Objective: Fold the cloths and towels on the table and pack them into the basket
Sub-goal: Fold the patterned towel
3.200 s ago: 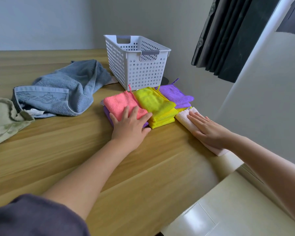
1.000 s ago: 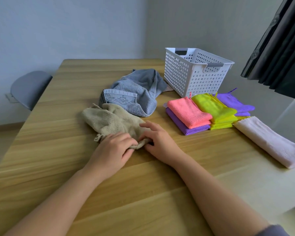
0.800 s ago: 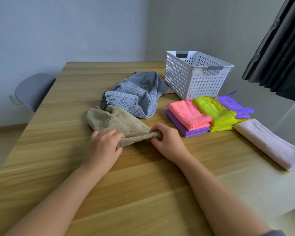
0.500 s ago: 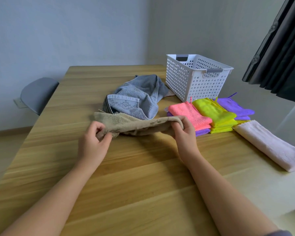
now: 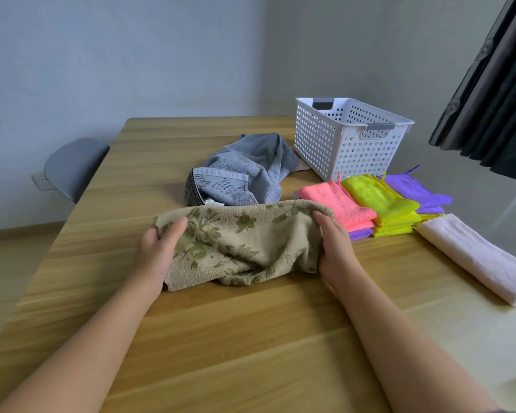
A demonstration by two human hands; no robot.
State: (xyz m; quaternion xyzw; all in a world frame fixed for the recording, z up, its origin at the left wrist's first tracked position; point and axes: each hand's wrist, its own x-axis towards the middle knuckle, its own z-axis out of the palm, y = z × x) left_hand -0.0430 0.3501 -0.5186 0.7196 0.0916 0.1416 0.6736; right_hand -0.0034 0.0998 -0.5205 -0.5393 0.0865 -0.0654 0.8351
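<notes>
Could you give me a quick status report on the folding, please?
Left hand and right hand grip the beige towel, unfolded. Blue towel crumpled behind. Nothing in the way.

Beige leaf-print towel (image 5: 245,236), rumpled, near; grey towel (image 5: 251,168) and bright folded cloths (image 5: 376,201) beside white basket (image 5: 340,144)

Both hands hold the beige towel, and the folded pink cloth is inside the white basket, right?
No: the head view shows the folded pink cloth outside the white perforated basket, on the table. The left hand and right hand hold the beige leafy towel.
</notes>
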